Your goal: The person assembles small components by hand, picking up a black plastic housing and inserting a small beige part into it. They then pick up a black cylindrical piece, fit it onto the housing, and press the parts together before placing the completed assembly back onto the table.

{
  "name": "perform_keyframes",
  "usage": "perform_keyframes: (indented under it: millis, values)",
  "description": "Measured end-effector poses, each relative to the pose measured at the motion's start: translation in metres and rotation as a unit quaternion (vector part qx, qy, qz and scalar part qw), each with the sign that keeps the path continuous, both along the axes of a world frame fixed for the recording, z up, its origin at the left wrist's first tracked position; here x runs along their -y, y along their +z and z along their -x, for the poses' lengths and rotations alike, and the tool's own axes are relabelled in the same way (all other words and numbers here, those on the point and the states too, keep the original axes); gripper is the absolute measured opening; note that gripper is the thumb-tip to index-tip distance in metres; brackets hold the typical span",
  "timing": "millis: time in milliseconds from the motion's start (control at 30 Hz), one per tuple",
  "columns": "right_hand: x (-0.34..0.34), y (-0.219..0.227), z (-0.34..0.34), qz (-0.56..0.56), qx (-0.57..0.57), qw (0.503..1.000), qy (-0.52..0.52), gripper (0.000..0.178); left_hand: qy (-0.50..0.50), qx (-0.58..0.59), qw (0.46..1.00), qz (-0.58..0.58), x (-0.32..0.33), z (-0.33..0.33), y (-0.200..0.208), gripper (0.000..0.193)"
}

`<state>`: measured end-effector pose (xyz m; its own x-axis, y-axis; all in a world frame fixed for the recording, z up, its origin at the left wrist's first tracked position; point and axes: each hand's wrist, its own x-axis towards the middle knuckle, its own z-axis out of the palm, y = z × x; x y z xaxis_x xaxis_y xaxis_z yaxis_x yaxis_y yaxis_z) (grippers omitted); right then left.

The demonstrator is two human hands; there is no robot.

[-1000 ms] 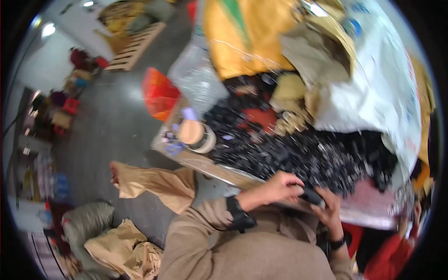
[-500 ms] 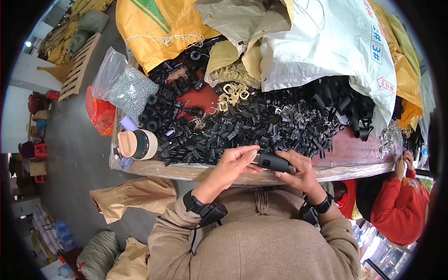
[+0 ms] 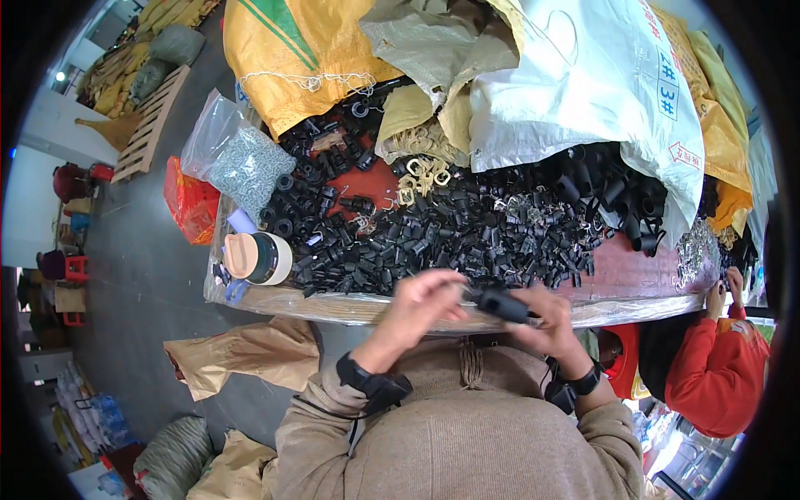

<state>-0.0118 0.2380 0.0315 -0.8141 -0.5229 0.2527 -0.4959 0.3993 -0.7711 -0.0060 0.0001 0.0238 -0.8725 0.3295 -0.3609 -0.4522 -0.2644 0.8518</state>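
A short black plastic tube [image 3: 502,305] is in my right hand [image 3: 546,323], whose thumb and fingers close round its right end just above the table's front edge. The tube tilts down to the right. My left hand [image 3: 421,308] is beside the tube's left end, its fingers bent and smeared by motion. Whether they pinch something small there cannot be made out. Just beyond my hands lies a heap of small black plastic parts [image 3: 433,237], with thin metal clips [image 3: 542,208] scattered among them. Larger black tubes [image 3: 617,192] spill from a white woven sack [image 3: 575,100].
A lidded bottle [image 3: 268,258] stands at the table's left corner near a bag of small grey metal pieces [image 3: 250,167]. Beige square rings [image 3: 421,179] lie below a yellow sack [image 3: 308,58]. A co-worker in a red sleeve [image 3: 717,375] works at the right.
The black tube and my right hand have moved slightly right and down, and the tube tilts more. My left hand has shifted off the tube's left end and is blurred.
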Motion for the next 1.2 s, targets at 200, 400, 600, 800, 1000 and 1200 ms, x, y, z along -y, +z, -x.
perform_keyframes:
  millis: [200,400,600,800,1000,1200]
  values:
    - [-0.029,0.002,0.004,0.011,0.077,0.99,-0.12,0.038,0.096,0.001,0.994,-0.055,0.037,0.005,0.004,0.028]
    - [0.021,0.013,0.022,0.05,0.059,0.997,-0.014,0.04,0.035,0.018,0.996,-0.076,0.015,0.01,0.007,0.03]
    - [0.025,0.013,0.027,0.043,0.078,0.996,0.007,0.042,0.038,0.02,0.996,-0.079,0.018,0.01,0.007,0.032]
    - [0.03,0.017,0.026,0.038,0.096,0.994,0.032,0.042,0.025,0.014,0.996,-0.086,0.015,0.009,0.008,0.033]
    - [0.03,0.022,0.023,0.011,0.078,0.996,0.038,0.04,0.016,0.002,0.998,-0.068,0.014,0.003,0.012,0.032]
    - [0.026,0.026,0.022,0.011,0.103,0.993,0.049,0.041,-0.018,-0.022,0.999,-0.026,0.011,-0.002,0.012,0.031]
